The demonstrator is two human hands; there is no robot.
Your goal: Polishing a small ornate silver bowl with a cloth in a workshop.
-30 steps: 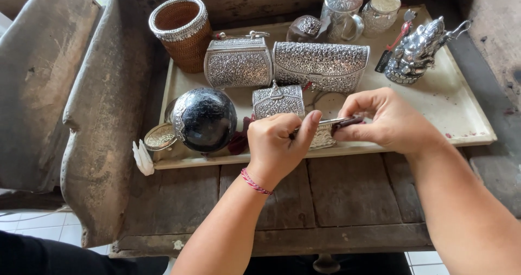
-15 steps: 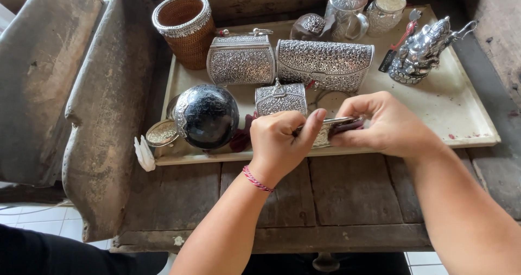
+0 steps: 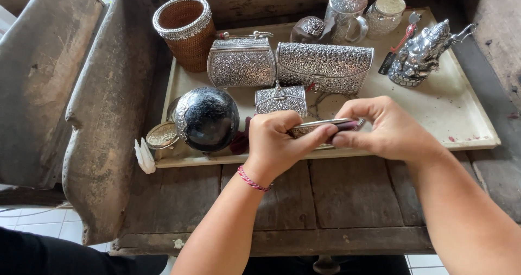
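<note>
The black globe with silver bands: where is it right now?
In the head view the black globe sits at the tray's front left, just left of the left hand, with a small round silver box at its left.

Three embossed silver purses (image 3: pixel 241 63), two lidded glass jars (image 3: pixel 347 11), one woven cup (image 3: pixel 184 30), one dark sphere (image 3: pixel 209 117), one silver figurine (image 3: pixel 420 55).

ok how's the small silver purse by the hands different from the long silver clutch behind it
The small silver purse is short and boxy, while the long silver clutch is wide and low. The small silver purse carries a raised clasp on top; no such clasp shows on the long silver clutch. The small silver purse stands just beyond the left hand; the long silver clutch sits farther back on the tray. Both are covered in dense embossed silver pattern.
</note>
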